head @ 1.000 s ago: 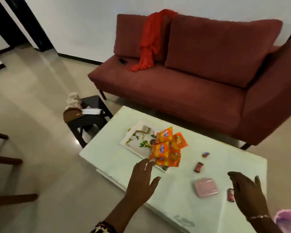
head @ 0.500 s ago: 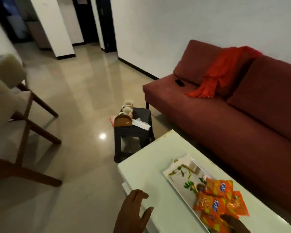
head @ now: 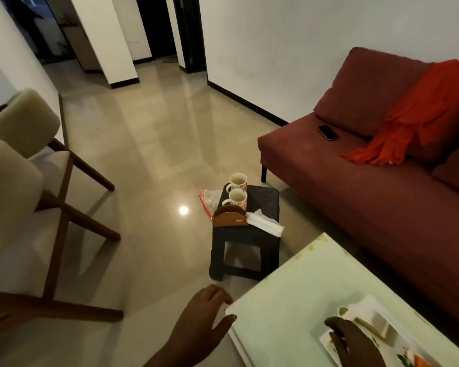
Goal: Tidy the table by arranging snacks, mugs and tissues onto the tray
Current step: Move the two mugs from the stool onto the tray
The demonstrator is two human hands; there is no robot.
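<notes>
Two white patterned mugs (head: 238, 182) (head: 238, 198) stand on a small dark stool (head: 264, 205), beside a brown wooden tissue holder (head: 229, 220) and loose white tissues (head: 265, 223). The white floral tray (head: 376, 317) lies on the pale green table (head: 297, 292) at the lower right, with an orange snack packet (head: 421, 362) just showing at the frame's bottom. My left hand (head: 202, 321) is open, its fingers over the table's near corner. My right hand (head: 353, 340) rests over the tray's near edge with fingers spread and nothing visible in it.
A dark red sofa (head: 382, 197) runs along the right, with a phone (head: 328, 132) and an orange cloth (head: 421, 115) on it. Two wooden chairs with cream cushions (head: 19, 160) stand at the left. A clear plastic bag (head: 210, 198) hangs by the stool. Glossy floor lies between.
The view has swung left and away from the table, bringing the stool with mugs and tissues to the centre. My left hand has moved to the table's corner; my right hand now lies over the tray.
</notes>
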